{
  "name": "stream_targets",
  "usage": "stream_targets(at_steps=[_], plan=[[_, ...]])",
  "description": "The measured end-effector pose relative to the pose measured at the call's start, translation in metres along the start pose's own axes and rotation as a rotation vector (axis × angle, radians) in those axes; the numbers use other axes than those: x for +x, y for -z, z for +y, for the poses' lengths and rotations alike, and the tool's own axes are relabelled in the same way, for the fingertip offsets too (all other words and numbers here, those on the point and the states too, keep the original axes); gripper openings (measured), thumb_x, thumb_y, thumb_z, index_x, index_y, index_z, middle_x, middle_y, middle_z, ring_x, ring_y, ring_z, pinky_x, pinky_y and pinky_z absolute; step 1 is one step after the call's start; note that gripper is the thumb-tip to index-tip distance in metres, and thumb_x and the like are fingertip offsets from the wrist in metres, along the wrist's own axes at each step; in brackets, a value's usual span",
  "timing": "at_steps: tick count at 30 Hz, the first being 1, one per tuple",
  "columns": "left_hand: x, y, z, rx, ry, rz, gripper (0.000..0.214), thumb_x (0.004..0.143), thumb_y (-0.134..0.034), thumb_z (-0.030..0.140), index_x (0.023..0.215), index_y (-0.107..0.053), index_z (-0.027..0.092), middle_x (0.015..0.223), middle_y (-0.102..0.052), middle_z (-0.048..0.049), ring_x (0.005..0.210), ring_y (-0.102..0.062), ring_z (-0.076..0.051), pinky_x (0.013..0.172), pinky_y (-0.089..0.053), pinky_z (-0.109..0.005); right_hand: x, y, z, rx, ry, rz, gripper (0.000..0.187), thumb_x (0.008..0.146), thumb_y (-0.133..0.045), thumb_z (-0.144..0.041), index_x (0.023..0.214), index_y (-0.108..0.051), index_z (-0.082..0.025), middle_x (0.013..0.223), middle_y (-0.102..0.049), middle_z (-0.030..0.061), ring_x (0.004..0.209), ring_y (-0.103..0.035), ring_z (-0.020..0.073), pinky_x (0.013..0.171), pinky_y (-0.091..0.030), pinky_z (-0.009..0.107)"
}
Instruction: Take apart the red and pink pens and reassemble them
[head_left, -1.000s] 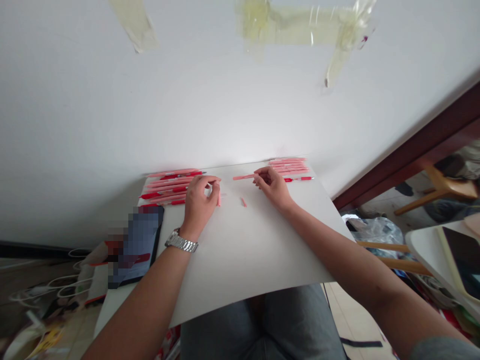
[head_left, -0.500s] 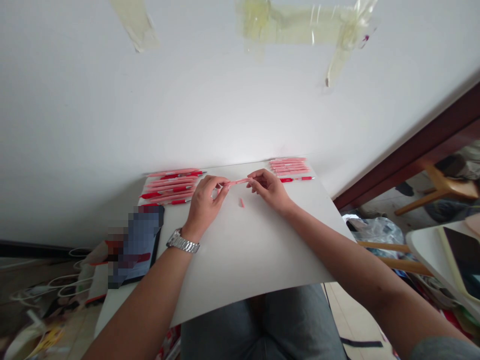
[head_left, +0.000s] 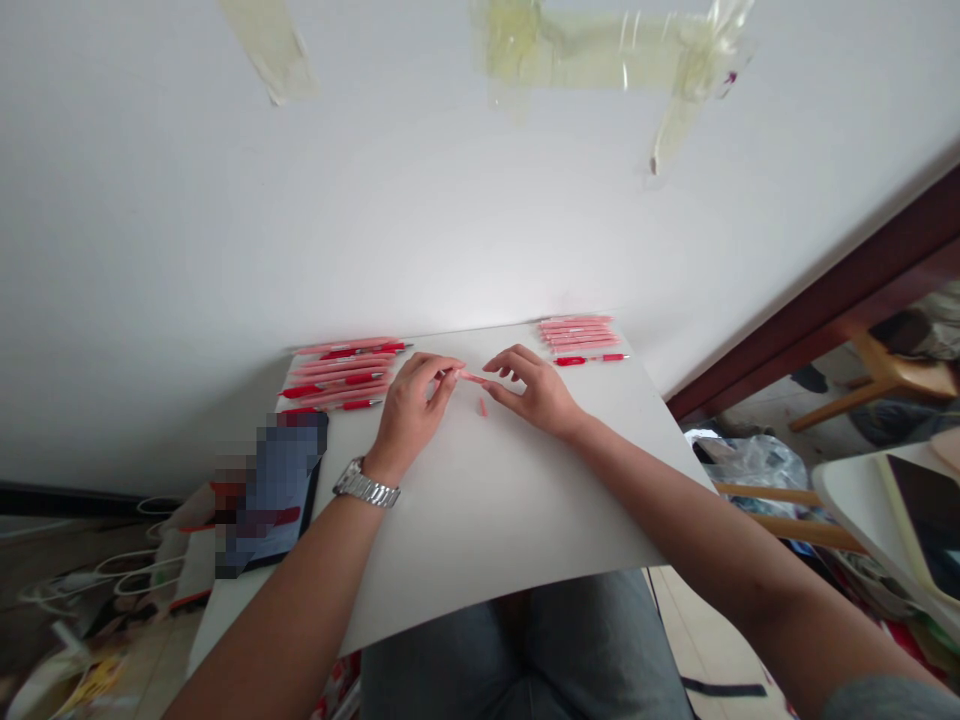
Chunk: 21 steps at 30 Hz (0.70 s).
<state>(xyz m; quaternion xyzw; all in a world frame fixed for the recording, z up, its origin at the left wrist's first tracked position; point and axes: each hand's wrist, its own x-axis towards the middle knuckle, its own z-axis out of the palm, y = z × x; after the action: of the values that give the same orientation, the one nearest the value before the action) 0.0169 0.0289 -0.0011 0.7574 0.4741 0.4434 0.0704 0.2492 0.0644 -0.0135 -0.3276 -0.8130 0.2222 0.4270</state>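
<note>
My left hand (head_left: 414, 402), with a metal watch on the wrist, pinches a slim pink pen (head_left: 472, 377) between thumb and fingertips. The pen points right and tilts slightly down over the white table (head_left: 510, 500). At its other end is my right hand (head_left: 541, 397), fingers apart and raised. The right thumb tip lies at the pen's end; whether it touches is hard to tell. Just below the pen, a small pink piece (head_left: 483, 407), perhaps a cap, lies on the table.
Left of my hands lies a row of pink and red pens (head_left: 341, 372). A stack of pink pens (head_left: 577, 332) sits at the back right, with a red pen (head_left: 591, 359) in front. A tablet-like device (head_left: 281, 490), partly blurred, rests on the left edge. The wall (head_left: 450, 220) rises behind.
My right hand has loosened its pinch on the pen, and its fingers have spread. The pen's right end has dipped. My left hand has hardly moved.
</note>
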Motion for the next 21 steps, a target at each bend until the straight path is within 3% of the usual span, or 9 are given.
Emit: stream_targets(at_steps=[6,11,15,21], plan=[[-0.001,-0.001,0.001,-0.03,0.02,-0.004,0.021,0.109,-0.058,0.037,0.114,-0.074,0.023,0.107,-0.073,-0.0048,0.094,-0.068,-0.019,0.089,-0.055,-0.034,-0.001,-0.003,-0.001,-0.076,0.04,-0.045,0.007,0.101,-0.069,-0.028,0.105,-0.072,-0.023,0.095,-0.071,0.0045,0.086,-0.066,0.0181,0.078,-0.054,0.032],[-0.001,-0.001,0.002,-0.022,0.063,-0.008,0.024,0.109,-0.057,0.041,0.114,-0.073,0.024,0.106,-0.074,-0.0052,0.093,-0.068,-0.02,0.089,-0.056,-0.035,-0.001,-0.002,-0.001,-0.071,-0.014,-0.082,0.01,0.104,-0.064,-0.031,0.104,-0.072,-0.024,0.095,-0.07,0.0051,0.086,-0.067,0.0187,0.078,-0.053,0.032],[-0.001,0.001,0.0,0.024,0.138,0.072,0.026,0.108,-0.055,0.041,0.12,-0.07,0.023,0.106,-0.075,-0.006,0.096,-0.069,-0.021,0.091,-0.055,-0.036,0.0,0.001,-0.001,-0.109,-0.044,-0.104,0.01,0.103,-0.064,-0.029,0.103,-0.072,-0.024,0.095,-0.071,0.0057,0.086,-0.066,0.0195,0.078,-0.051,0.033],[0.0,0.005,-0.009,0.087,0.233,0.19,0.017,0.105,-0.055,0.031,0.109,-0.068,0.022,0.103,-0.074,-0.0053,0.089,-0.065,-0.02,0.084,-0.052,-0.034,0.0,0.001,0.005,-0.199,-0.077,-0.087,0.013,0.104,-0.064,-0.026,0.113,-0.073,-0.023,0.095,-0.071,0.006,0.084,-0.063,0.0194,0.075,-0.046,0.032]])
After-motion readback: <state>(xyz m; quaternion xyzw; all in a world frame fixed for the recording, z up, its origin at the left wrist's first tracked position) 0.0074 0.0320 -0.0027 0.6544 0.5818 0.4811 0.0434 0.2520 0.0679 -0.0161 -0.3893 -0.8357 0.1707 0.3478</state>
